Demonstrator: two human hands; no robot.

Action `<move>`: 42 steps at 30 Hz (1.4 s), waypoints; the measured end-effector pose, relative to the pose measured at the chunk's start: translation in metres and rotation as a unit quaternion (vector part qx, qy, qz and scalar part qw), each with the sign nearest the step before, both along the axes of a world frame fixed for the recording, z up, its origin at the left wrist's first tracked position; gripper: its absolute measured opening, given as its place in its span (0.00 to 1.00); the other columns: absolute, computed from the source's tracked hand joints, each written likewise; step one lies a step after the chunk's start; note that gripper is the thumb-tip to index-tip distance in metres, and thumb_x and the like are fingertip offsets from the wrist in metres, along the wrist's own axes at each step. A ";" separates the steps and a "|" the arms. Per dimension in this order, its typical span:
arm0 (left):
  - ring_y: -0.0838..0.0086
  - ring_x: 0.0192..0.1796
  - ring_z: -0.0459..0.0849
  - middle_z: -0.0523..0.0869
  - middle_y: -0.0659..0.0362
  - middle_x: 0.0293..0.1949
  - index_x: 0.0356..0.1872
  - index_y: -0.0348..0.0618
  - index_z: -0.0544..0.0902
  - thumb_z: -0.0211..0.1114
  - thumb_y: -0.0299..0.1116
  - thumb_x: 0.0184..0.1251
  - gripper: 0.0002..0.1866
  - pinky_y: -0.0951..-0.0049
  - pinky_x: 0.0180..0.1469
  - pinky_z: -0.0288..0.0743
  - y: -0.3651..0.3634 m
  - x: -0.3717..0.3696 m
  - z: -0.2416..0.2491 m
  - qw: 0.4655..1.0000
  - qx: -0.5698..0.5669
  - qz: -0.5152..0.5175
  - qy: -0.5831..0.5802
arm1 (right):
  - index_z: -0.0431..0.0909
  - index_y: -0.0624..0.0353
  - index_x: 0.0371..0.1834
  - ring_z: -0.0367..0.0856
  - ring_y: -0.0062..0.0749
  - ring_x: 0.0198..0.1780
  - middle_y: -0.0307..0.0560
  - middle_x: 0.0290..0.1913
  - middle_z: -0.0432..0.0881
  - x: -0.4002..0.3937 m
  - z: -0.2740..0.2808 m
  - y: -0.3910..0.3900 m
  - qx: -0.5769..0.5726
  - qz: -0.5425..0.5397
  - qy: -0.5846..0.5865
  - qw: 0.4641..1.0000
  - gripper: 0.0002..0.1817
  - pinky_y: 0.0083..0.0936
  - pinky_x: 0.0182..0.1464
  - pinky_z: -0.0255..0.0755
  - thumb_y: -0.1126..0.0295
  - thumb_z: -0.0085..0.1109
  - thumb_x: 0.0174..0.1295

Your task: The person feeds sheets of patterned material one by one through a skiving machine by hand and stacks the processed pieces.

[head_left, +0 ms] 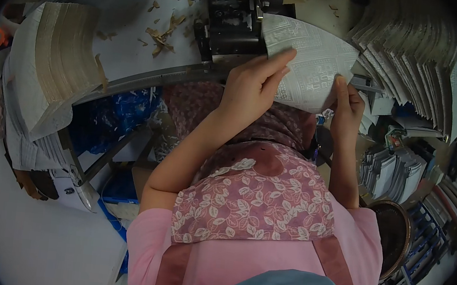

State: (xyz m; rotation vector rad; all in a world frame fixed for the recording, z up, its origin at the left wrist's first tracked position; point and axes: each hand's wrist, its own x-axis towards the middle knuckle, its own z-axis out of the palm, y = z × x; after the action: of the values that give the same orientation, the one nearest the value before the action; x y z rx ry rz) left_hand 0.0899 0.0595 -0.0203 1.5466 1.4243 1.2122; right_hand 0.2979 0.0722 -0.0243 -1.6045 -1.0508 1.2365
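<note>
A whitish patterned sheet with embossed marks lies at the right side of a black machine, its upper left edge against the machine. My left hand rests on the sheet's left part, fingers extended over its surface. My right hand pinches the sheet's lower right edge, thumb on top and the other fingers partly hidden beneath.
Stacks of similar sheets stand at the left and at the upper right. Brown scraps lie on the table. Blue plastic is under the table edge, and a round dark basket is at the lower right.
</note>
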 end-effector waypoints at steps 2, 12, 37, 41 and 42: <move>0.70 0.35 0.82 0.85 0.51 0.43 0.52 0.41 0.83 0.63 0.18 0.56 0.20 0.75 0.38 0.77 -0.005 0.000 0.010 0.990 0.097 -0.068 0.078 | 0.82 0.61 0.35 0.70 0.10 0.25 0.30 0.25 0.78 0.007 -0.010 0.000 -0.006 -0.009 0.040 0.999 0.17 0.12 0.27 0.64 0.58 0.54 0.71; 0.67 0.37 0.82 0.83 0.55 0.55 0.34 0.33 0.83 0.63 0.20 0.40 0.15 0.73 0.37 0.79 -0.026 0.010 0.043 0.931 0.283 -0.143 0.181 | 0.78 0.64 0.48 0.80 0.26 0.47 0.42 0.44 0.83 0.022 -0.007 -0.008 0.043 0.099 0.129 0.986 0.10 0.22 0.50 0.73 0.76 0.55 0.64; 0.77 0.35 0.82 0.78 0.59 0.61 0.60 0.38 0.74 0.47 0.24 0.73 0.17 0.80 0.34 0.74 -0.035 -0.210 0.107 0.910 0.223 0.326 0.123 | 0.63 0.71 0.68 0.80 0.24 0.46 0.53 0.51 0.82 0.167 0.222 0.216 0.249 0.045 -0.262 0.931 0.32 0.17 0.52 0.70 0.66 0.62 0.64; 0.74 0.41 0.83 0.79 0.58 0.60 0.61 0.41 0.74 0.49 0.28 0.74 0.17 0.76 0.40 0.77 -0.028 -0.250 0.106 0.897 0.153 0.381 0.165 | 0.67 0.71 0.65 0.81 0.29 0.44 0.55 0.48 0.83 0.161 0.216 0.212 0.322 0.009 -0.336 0.885 0.27 0.20 0.50 0.71 0.68 0.58 0.65; 0.72 0.45 0.82 0.78 0.58 0.60 0.61 0.41 0.74 0.49 0.29 0.75 0.17 0.74 0.43 0.77 -0.023 -0.260 0.107 0.884 0.143 0.396 0.203 | 0.67 0.70 0.65 0.81 0.29 0.44 0.55 0.48 0.83 0.162 0.214 0.212 0.330 0.005 -0.358 0.873 0.27 0.20 0.51 0.71 0.68 0.58 0.65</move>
State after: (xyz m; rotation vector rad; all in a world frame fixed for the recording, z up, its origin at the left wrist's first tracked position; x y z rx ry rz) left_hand -0.1697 0.0365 0.0870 1.5005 2.3948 1.6802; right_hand 0.4594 0.2840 0.1899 -1.4889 -1.7043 0.1625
